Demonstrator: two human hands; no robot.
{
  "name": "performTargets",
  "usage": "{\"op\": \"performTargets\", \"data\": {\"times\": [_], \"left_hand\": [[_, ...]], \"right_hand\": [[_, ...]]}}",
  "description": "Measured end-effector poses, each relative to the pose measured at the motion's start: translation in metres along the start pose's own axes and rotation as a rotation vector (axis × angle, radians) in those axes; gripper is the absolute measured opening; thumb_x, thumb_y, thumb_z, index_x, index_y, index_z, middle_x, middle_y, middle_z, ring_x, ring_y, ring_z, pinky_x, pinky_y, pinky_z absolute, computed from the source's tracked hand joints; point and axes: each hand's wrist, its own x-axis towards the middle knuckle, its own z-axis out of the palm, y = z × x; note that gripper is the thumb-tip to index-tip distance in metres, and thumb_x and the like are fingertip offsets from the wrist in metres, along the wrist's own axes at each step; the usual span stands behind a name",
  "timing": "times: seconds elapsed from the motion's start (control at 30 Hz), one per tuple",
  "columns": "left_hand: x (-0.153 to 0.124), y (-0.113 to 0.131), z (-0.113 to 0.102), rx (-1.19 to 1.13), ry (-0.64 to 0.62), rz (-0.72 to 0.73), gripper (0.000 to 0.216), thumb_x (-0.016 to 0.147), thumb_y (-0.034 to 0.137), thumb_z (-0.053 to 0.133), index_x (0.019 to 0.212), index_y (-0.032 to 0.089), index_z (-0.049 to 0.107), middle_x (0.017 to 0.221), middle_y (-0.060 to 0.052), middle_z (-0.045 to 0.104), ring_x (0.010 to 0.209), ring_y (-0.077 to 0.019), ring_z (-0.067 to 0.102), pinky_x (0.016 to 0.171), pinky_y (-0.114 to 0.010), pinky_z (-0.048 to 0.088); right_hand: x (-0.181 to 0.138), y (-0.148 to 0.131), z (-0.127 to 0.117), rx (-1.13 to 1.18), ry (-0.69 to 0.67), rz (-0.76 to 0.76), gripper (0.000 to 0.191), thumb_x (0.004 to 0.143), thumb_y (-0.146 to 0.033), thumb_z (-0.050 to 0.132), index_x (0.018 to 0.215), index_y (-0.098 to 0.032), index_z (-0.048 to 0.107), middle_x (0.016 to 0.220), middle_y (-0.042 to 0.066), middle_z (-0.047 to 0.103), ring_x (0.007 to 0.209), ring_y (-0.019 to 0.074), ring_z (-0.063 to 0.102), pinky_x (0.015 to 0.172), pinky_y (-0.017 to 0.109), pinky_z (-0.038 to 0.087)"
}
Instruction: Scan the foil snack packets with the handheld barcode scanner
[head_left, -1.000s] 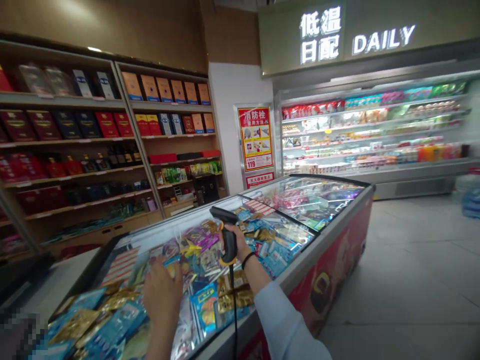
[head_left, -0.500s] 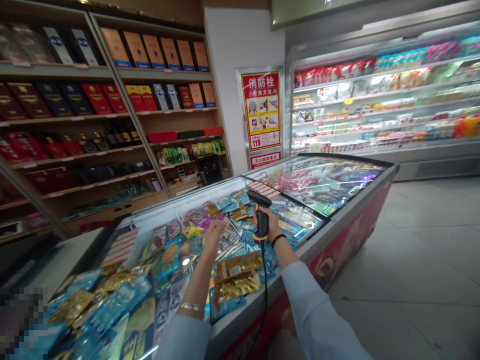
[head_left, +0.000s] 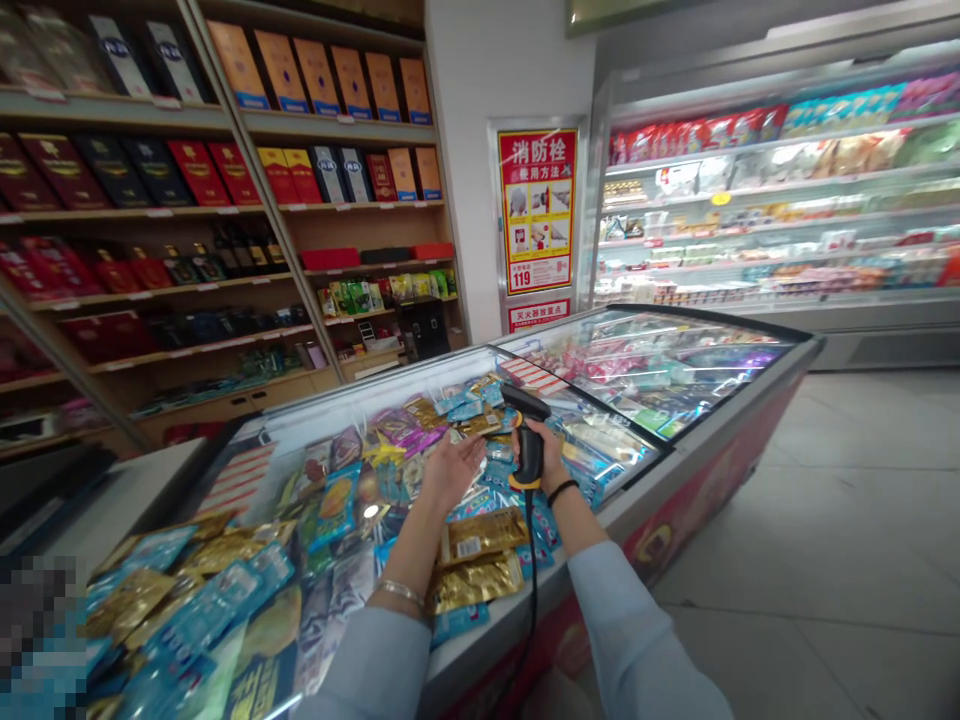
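Note:
My right hand (head_left: 553,458) is wrapped round the grip of a black and yellow barcode scanner (head_left: 531,452). A dark cable (head_left: 532,570) hangs from the scanner's grip. Just left of it, my left hand (head_left: 452,472) is open, fingers stretched out, above heaped packets. Nothing shows in that hand. Below the two hands lie gold packets (head_left: 480,582), one with a white barcode label. Blue packets (head_left: 459,622) lie under and beside them. A purple packet (head_left: 420,440) is in the pile beyond my left hand.
A chest freezer (head_left: 697,470) with glass lids stretches to the back right. More blue and gold packets (head_left: 217,600) are heaped at its near left. Shelves of boxed goods (head_left: 352,120) stand behind, and a lit display fridge (head_left: 750,230) at the back right.
My left hand has moved right towards the scanner, and its fingers now stretch out more. My right hand keeps hold of the scanner. The view has shifted slightly.

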Motion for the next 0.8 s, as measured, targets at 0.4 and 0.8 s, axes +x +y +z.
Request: {"op": "performTargets", "data": {"times": [0.4, 0.8], "left_hand": [[-0.001, 0.018, -0.022, 0.114, 0.401, 0.223, 0.016, 0.088, 0.027, 0.049, 0.095, 0.018, 0.060, 0.092, -0.007, 0.065, 0.085, -0.0162, 0.065, 0.094, -0.035, 0.049], [0.018, 0.013, -0.024, 0.023, 0.296, 0.262, 0.010, 0.082, 0.018, 0.053, 0.075, 0.016, 0.060, 0.082, -0.008, 0.066, 0.078, -0.0155, 0.064, 0.089, -0.034, 0.052]], "right_hand": [[0.001, 0.001, 0.000, -0.015, -0.027, 0.008, 0.031, 0.072, -0.047, 0.058, 0.080, -0.018, 0.062, 0.043, -0.002, 0.051, 0.033, 0.0123, 0.044, 0.033, 0.022, 0.034], [0.000, 0.002, -0.002, -0.055, -0.036, 0.021, 0.032, 0.072, -0.049, 0.058, 0.080, -0.018, 0.061, 0.044, -0.003, 0.052, 0.032, 0.0118, 0.044, 0.034, 0.022, 0.035]]}}
